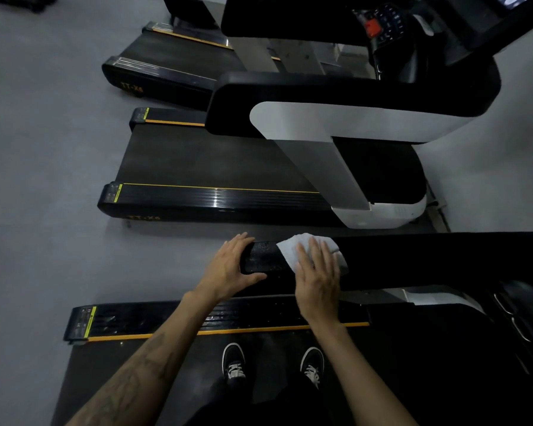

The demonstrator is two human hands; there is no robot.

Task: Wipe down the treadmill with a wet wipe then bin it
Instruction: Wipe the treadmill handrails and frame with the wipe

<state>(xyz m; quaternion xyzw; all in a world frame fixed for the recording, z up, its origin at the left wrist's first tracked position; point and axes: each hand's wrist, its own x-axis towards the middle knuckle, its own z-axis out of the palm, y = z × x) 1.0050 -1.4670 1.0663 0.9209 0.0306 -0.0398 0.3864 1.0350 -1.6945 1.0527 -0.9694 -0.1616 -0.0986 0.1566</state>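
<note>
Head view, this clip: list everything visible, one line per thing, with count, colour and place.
treadmills: three, black with orange-yellow edge stripes, side by side; the person stands on the nearest belt.
handrail: one, black, the nearest treadmill's side arm, across the frame's middle.
wet wipe: one, white, draped over the handrail near its end.
console with red stop button: one, dark, top right.
floor: grey, around the machines.
shoes: two, black with white laces, on the belt.
left hand: one, gripping the handrail's end, fingers wrapped over it.
right hand: one, fingers flat, pressing the wet wipe onto the handrail.
</note>
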